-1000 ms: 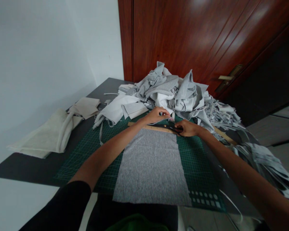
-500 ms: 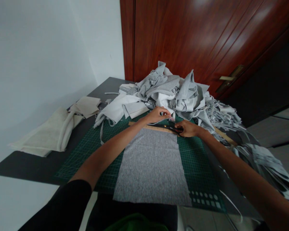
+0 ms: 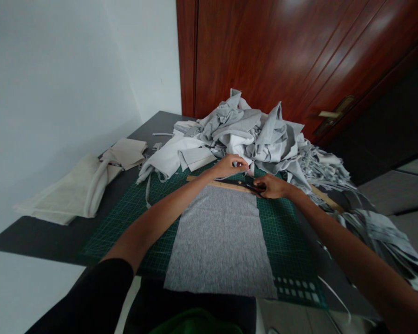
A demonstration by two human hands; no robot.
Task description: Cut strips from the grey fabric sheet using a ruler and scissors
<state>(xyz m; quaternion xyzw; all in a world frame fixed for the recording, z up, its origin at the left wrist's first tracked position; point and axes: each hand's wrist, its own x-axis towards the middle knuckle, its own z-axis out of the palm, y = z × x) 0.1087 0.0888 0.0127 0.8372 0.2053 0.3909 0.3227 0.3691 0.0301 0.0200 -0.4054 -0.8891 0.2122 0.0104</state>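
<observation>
A grey piece of fabric (image 3: 221,241) lies flat on the green cutting mat (image 3: 285,241), its near end reaching past the mat's front edge. Across its far end rests a wooden ruler (image 3: 226,185). My right hand (image 3: 273,186) is closed round the handles of black scissors (image 3: 239,183), whose blades point left along the ruler. Just beyond them my left hand (image 3: 230,166) pinches a narrow grey fabric strip (image 3: 230,176) at the fabric's far edge. My left forearm covers the ruler's left part, and the blade tips are hard to make out.
Behind the hands rises a heap of grey and white cloth (image 3: 244,123). Thin scraps (image 3: 322,162) and a stack of cut pieces (image 3: 386,236) are on the right. Folded cream cloth (image 3: 73,190) lies at left by the wall. A wooden door (image 3: 264,55) stands behind.
Both hands, the scissors and the fabric keep nearly the same place. The whole view has shifted very slightly.
</observation>
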